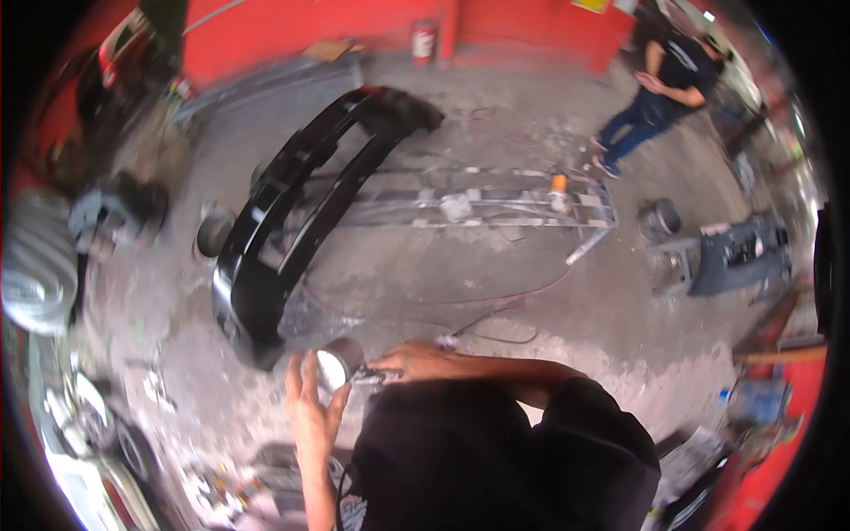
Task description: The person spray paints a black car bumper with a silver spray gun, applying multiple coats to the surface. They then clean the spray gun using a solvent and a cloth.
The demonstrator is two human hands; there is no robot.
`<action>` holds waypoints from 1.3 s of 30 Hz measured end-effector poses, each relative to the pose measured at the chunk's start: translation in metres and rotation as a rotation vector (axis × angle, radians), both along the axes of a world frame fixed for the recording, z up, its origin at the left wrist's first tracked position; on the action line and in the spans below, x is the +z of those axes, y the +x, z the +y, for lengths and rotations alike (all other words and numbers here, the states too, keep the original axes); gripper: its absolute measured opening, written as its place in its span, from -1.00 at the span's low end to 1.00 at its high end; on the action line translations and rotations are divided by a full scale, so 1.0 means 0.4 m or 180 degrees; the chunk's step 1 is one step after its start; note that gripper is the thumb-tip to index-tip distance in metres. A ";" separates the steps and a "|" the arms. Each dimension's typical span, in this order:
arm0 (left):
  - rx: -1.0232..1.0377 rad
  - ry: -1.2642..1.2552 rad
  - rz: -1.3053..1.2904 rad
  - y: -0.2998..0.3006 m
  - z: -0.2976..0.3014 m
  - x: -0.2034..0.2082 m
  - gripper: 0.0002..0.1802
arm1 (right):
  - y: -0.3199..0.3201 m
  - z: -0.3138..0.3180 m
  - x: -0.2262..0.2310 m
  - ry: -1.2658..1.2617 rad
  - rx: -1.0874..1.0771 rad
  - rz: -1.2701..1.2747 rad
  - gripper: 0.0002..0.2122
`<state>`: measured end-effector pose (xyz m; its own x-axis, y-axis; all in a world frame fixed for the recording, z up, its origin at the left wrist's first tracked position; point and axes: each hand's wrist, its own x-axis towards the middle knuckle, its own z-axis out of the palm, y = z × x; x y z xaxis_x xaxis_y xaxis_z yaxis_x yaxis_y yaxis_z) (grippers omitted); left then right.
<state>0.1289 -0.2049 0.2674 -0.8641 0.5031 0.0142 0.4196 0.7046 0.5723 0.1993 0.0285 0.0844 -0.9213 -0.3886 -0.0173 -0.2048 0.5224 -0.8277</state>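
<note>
My right hand (414, 361) closes on a spray gun (376, 375) with shiny metal parts, held low in front of my body. Its round cup (341, 361) has a bright, pale end facing left. Beside that end is my left hand (310, 403), fingers stretched upward and thumb apart. Blur hides whether the left fingers touch the cup. A long glossy black car bumper (305, 230) lies slantwise just beyond my hands, propped on a low metal frame (496, 221).
A person (668, 88) in dark clothes stands at the far right. An orange-topped container (559, 190) sits on the frame. Hoses (513, 332) cross the concrete floor. A bucket (660, 219) and grey car part (739, 257) are at right; a fire extinguisher (424, 42) stands by the red wall.
</note>
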 end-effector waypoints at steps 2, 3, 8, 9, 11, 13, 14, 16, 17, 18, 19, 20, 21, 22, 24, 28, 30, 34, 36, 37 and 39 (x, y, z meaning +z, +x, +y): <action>-0.0083 0.0221 -0.0097 0.007 -0.019 -0.011 -0.15 | -0.016 -0.007 0.037 0.0003 0.0102 -0.0235 -0.46; -0.0150 0.0333 -0.0112 0.003 -0.019 -0.013 -0.18 | -0.020 -0.009 0.054 -0.0047 0.0115 -0.0303 -0.46; -0.0659 0.0415 -0.0110 -0.015 0.001 -0.016 -0.32 | 0.019 -0.015 0.038 -0.0080 -0.0340 0.0052 -0.47; -0.0749 0.0438 -0.0082 -0.021 0.008 -0.014 -0.32 | 0.027 -0.017 0.030 -0.0084 -0.0450 0.0159 -0.47; -0.0894 0.0459 -0.0013 -0.031 0.004 -0.004 -0.33 | 0.028 -0.028 0.052 0.0007 -0.0509 0.0125 -0.45; -0.0988 0.0434 0.0003 -0.046 -0.010 -0.002 -0.33 | 0.023 -0.046 0.056 0.0087 -0.0597 0.0080 -0.44; -0.1033 0.0433 0.0011 -0.056 -0.019 -0.002 -0.33 | 0.021 -0.056 0.069 0.0107 -0.0599 -0.0030 -0.44; -0.1160 0.0431 0.0099 -0.076 -0.041 -0.010 -0.34 | 0.015 -0.076 0.099 0.0142 -0.0606 -0.0242 -0.44; -0.1220 0.0430 0.0149 -0.086 -0.049 -0.013 -0.35 | 0.013 -0.085 0.102 0.0165 -0.0655 -0.0221 -0.45; -0.1274 0.0460 0.0183 -0.095 -0.054 -0.014 -0.35 | 0.013 -0.098 0.103 0.0190 -0.0703 -0.0202 -0.45; -0.1323 0.0480 0.0211 -0.102 -0.062 -0.014 -0.36 | 0.013 -0.111 0.113 0.0206 -0.0746 -0.0187 -0.45; -0.1371 0.0502 0.0239 -0.109 -0.071 -0.013 -0.36 | 0.015 -0.120 0.142 0.0146 -0.0812 -0.0239 -0.46; -0.1421 0.0495 0.0302 -0.117 -0.081 -0.011 -0.36 | 0.010 -0.134 0.141 0.0157 -0.0837 -0.0251 -0.46; -0.1477 0.0494 0.0360 -0.124 -0.089 -0.010 -0.36 | 0.005 -0.150 0.136 0.0171 -0.0871 -0.0267 -0.47; -0.1588 0.0510 0.0441 -0.141 -0.097 -0.010 -0.36 | 0.002 -0.172 0.132 0.0181 -0.0973 -0.0297 -0.47; -0.1737 0.0630 0.0530 -0.166 -0.114 -0.011 -0.36 | 0.012 -0.217 0.164 0.0298 -0.1234 -0.0194 -0.48; -0.1793 0.0692 0.0552 -0.174 -0.112 -0.011 -0.36 | 0.018 -0.224 0.177 0.0364 -0.1302 -0.0225 -0.48; -0.1657 0.0994 0.0406 -0.199 -0.093 -0.023 -0.28 | 0.007 -0.199 0.194 0.0339 -0.1327 -0.0331 -0.49; -0.1463 0.1196 0.0285 -0.202 -0.074 -0.018 -0.20 | -0.003 -0.177 0.204 0.0269 -0.1401 -0.0342 -0.49; -0.1358 0.1255 0.0226 -0.197 -0.063 -0.006 -0.15 | -0.005 -0.166 0.217 0.0205 -0.1454 -0.0409 -0.48; -0.1250 0.1345 0.0166 -0.187 -0.036 0.003 -0.05 | -0.010 -0.134 0.242 0.0218 -0.1479 -0.0410 -0.47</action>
